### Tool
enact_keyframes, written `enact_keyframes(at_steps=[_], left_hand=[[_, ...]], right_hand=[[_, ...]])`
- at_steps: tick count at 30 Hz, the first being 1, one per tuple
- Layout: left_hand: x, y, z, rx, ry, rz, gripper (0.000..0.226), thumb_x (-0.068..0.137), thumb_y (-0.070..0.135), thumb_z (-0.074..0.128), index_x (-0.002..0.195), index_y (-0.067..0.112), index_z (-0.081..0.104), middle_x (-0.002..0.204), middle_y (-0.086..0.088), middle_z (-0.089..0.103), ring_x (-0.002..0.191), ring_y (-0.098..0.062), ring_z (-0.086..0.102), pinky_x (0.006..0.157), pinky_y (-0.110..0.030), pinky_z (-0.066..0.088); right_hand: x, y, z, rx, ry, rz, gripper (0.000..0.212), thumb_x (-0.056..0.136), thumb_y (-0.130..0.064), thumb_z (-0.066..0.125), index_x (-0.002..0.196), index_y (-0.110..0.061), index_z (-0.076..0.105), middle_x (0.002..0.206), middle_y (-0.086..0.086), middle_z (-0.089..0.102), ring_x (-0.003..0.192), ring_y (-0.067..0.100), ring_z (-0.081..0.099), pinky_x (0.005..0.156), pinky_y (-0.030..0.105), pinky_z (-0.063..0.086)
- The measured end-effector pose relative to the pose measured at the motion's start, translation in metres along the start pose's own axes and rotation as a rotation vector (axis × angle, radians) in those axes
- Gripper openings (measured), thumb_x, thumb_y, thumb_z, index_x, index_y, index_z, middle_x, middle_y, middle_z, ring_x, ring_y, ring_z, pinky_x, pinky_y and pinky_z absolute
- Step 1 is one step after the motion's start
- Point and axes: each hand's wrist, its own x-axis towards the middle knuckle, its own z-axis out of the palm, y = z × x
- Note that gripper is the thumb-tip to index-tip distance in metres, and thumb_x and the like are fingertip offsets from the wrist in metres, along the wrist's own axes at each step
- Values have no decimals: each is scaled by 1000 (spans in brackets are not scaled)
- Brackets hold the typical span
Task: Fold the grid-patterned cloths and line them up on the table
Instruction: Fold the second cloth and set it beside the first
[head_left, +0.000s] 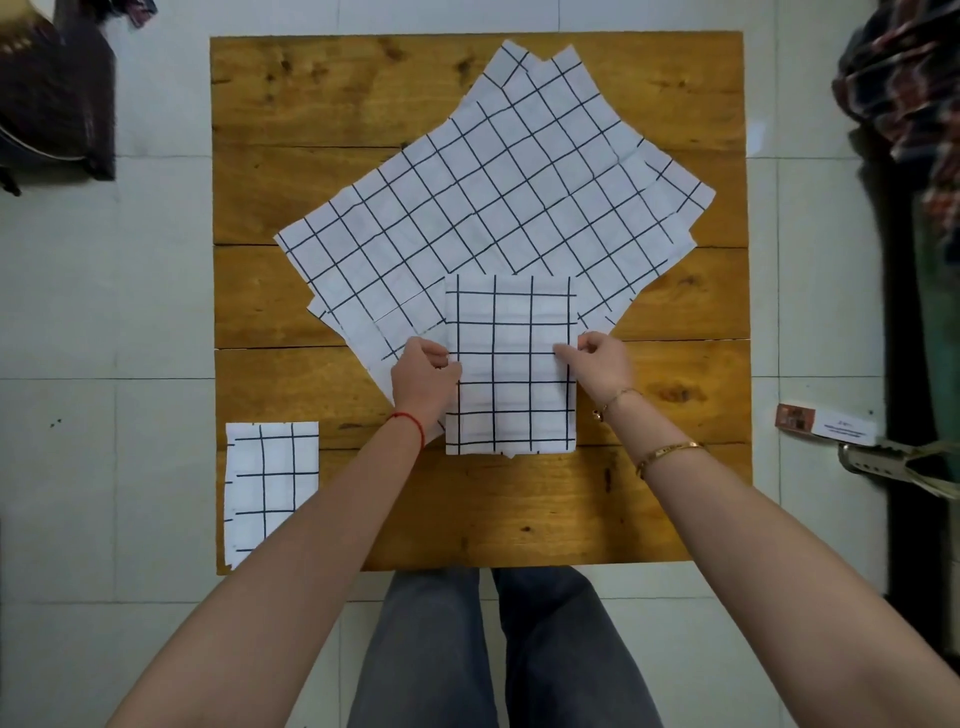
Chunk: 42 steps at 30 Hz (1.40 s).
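A folded white cloth with a black grid (511, 364) lies in the middle of the wooden table (675, 509), its far part resting on a stack of unfolded grid cloths (493, 197) spread diagonally. My left hand (423, 376) pinches the folded cloth's left edge, and my right hand (600, 366) pinches its right edge. Another folded grid cloth (270, 488) lies flat at the table's near left corner, partly under my left forearm.
The table stands on a pale tiled floor. A dark bag (52, 88) sits at the far left, patterned fabric (904, 88) hangs at the right, and a small box (826, 423) lies on the floor to the right.
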Motion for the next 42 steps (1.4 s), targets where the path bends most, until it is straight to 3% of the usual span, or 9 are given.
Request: enact_keyframes(at_steps=[4, 9, 18, 24, 30, 32, 36, 39, 42], left_hand=[[6, -2, -8, -29, -46, -20, 32, 86, 14, 68, 117, 9, 60, 83, 5, 57, 88, -12, 56, 79, -19, 45], [15, -9, -18, -64, -120, -59, 37, 86, 15, 70, 122, 8, 62, 102, 0, 61, 102, -17, 58, 97, -35, 51], [18, -11, -34, -250, -160, -40, 22, 79, 0, 74, 93, 14, 63, 71, 3, 60, 77, -16, 59, 78, -32, 55], [20, -14, -36, -311, -101, 2, 13, 78, -1, 75, 89, 5, 70, 83, -9, 70, 68, -12, 65, 72, -27, 58], [18, -20, -37, -136, -41, 140, 28, 87, -3, 62, 80, 20, 76, 94, 4, 74, 96, -24, 68, 84, -32, 57], [16, -22, -37, -21, -20, 234, 28, 89, 0, 60, 87, 21, 77, 96, 4, 73, 92, -24, 67, 82, -33, 58], [10, -24, -37, 166, -7, 417, 24, 93, 7, 58, 100, 21, 76, 108, 5, 67, 90, -6, 59, 75, -7, 47], [5, -31, -35, 282, 11, 486, 25, 92, 9, 59, 109, 20, 73, 116, 5, 62, 103, -11, 54, 85, -16, 46], [-6, -41, -35, 403, 22, 595, 37, 89, 8, 63, 125, 17, 64, 124, 1, 57, 118, -16, 44, 95, -21, 41]], right_hand=[[-4, -1, -4, 61, -34, -72, 38, 84, -24, 66, 61, -19, 36, 57, -5, 31, 55, 11, 29, 56, 24, 29], [-7, 0, -11, -2, -135, -208, 31, 84, -28, 69, 69, -16, 45, 62, -2, 38, 60, 12, 35, 58, 24, 33], [-3, 1, -14, -41, -183, -298, 34, 84, -4, 66, 71, -18, 39, 59, -7, 33, 57, 9, 32, 63, 28, 38], [4, -1, -14, -35, -150, -340, 13, 84, 1, 60, 75, -4, 52, 59, 6, 45, 58, 15, 45, 65, 31, 46], [3, -2, -17, -43, -91, -379, 40, 83, 3, 55, 70, -30, 73, 78, 7, 71, 61, 16, 52, 56, 27, 41], [2, -1, -17, -100, -77, -409, 37, 85, 0, 56, 72, -29, 74, 87, -2, 72, 69, 14, 60, 60, 25, 49], [-3, -1, -12, -204, -25, -435, 30, 88, -4, 53, 82, -24, 75, 96, -6, 67, 78, 9, 59, 65, 17, 48], [-4, 2, -3, -258, 26, -441, 28, 89, -5, 46, 92, -20, 70, 100, -2, 60, 77, 6, 52, 65, 15, 41], [-10, 1, 10, -382, 93, -562, 23, 86, -6, 47, 101, -12, 63, 102, 4, 57, 94, 18, 51, 80, 31, 46]])
